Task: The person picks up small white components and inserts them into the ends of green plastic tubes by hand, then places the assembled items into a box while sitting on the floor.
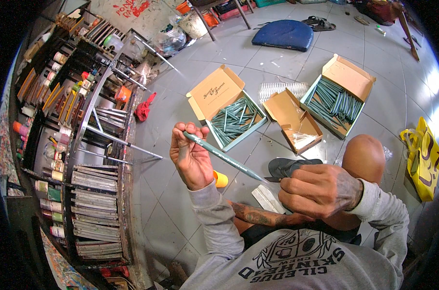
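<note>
A slim dark green pen (224,155) with white printing slants across the middle, its upper end pinched between the thumb and fingers of my left hand (193,157). Its lower end points at my right hand (321,188), which is closed with the knuckles up; whatever its fingers hold is hidden. Beyond my hands stand two open cardboard boxes, a left box (214,89) and a right box (350,77), both filled with similar green pens. Between them, a smaller brown box (282,104) holds thin white sticks (304,137).
A dark sandal (292,166), a white block (267,198) and a yellow-orange cup (221,180) lie close to my hands. Along the left runs a shelf rack (96,212) with jars and frames. A blue cushion (283,35) is farther off; a yellow bag (420,164) sits right.
</note>
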The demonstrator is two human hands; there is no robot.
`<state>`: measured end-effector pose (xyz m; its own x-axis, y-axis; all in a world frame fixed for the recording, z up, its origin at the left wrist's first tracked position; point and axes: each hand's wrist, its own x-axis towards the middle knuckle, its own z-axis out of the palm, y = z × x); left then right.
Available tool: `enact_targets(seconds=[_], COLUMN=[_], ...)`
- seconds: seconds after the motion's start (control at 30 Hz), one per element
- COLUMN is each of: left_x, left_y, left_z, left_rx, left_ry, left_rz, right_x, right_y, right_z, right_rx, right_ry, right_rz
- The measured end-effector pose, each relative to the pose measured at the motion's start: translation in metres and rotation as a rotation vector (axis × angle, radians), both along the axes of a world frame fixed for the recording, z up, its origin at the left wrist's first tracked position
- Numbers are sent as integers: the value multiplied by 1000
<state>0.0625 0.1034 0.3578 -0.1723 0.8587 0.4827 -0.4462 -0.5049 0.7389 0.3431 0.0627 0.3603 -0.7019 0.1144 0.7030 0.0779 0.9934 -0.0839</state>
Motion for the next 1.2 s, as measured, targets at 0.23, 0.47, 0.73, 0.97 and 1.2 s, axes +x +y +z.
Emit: enact_targets(seconds=[0.23, 0.47, 0.73, 0.97, 1.2], left_x=[-6, -11, -17, -22, -25], left_y=[5, 9, 17, 23, 32], left_z=[-4, -10, -23, -38, -52], left_rx=[-37, -81, -138, -195, -205], left_ry=[-41, -82, -159, -227, -282], left_rz=[-30, -41, -75, -108, -138], right_x=[-2, -1, -1, -1, 1], right_y=[-1, -4, -1, 0, 0], right_z=[-3, -2, -4, -7, -10], right_rx=[5, 10, -9, 3, 21], right_ry=[33, 17, 55, 62, 58], right_rz=[-12, -61, 8, 11, 12])
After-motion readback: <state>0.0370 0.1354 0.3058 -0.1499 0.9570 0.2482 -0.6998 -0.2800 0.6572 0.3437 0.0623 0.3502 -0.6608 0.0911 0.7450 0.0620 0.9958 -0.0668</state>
